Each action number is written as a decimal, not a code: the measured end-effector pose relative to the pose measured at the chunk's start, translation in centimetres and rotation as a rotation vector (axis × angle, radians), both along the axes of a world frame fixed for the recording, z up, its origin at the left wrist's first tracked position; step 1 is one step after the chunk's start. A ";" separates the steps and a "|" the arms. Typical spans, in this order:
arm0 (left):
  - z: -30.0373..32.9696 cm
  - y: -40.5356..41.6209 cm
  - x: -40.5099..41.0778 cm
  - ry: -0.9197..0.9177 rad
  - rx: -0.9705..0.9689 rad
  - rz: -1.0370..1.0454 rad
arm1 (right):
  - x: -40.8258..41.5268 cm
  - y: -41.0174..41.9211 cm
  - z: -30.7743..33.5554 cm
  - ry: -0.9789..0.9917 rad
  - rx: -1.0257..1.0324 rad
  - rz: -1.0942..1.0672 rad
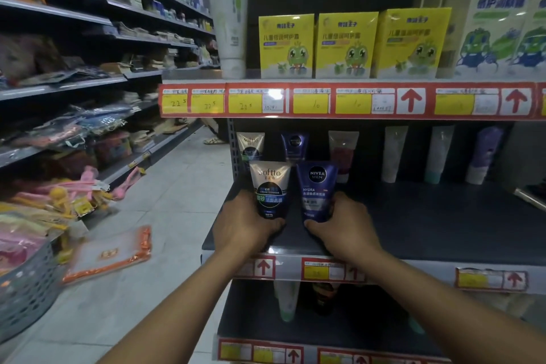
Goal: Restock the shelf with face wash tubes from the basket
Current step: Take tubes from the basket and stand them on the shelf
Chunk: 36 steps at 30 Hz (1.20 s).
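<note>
Now both hands are on the middle shelf (428, 230), each closed around the lower end of one upright tube. Left hand (242, 227): fingers curled round the cap end of the Softto cleanser tube (270, 189), thumb at its front; the tube stands above and just right of the knuckles, cap down on the shelf. Right hand (339, 230): gripped on the base of the blue Nivea Men tube (316, 189), which rises above and just left of that hand. The two tubes stand side by side between the hands, nearly touching. Beyond the left hand, at the shelf's back, stands a second Softto tube (250, 143); beyond the right, a second Nivea tube (295, 143). Further right of the right hand, more tubes (394, 154) line the back. A grey basket (26, 289) sits on the floor, well left of the left arm.
</note>
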State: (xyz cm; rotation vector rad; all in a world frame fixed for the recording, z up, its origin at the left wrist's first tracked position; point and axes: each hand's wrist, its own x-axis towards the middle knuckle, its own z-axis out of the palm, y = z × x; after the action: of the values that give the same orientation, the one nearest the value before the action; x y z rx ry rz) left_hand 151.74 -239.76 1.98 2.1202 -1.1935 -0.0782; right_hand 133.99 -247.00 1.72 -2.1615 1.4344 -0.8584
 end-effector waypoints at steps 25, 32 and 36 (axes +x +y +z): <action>-2.1 -10.5 8.3 0.026 -0.094 -0.002 | 8.9 -12.2 -2.6 0.035 -0.091 -0.014; -2.6 -11.2 9.1 -0.059 -0.092 0.028 | 8.8 -12.6 -3.0 0.046 -0.119 -0.029; -2.8 -11.4 9.3 -0.077 -0.105 0.030 | 8.9 -12.7 -3.1 0.046 -0.131 -0.031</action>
State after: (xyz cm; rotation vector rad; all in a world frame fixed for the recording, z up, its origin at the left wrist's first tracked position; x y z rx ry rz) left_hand 161.08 -251.15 -0.84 2.0647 -1.1843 0.0787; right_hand 142.93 -259.68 -1.38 -2.2746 1.4748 -0.9436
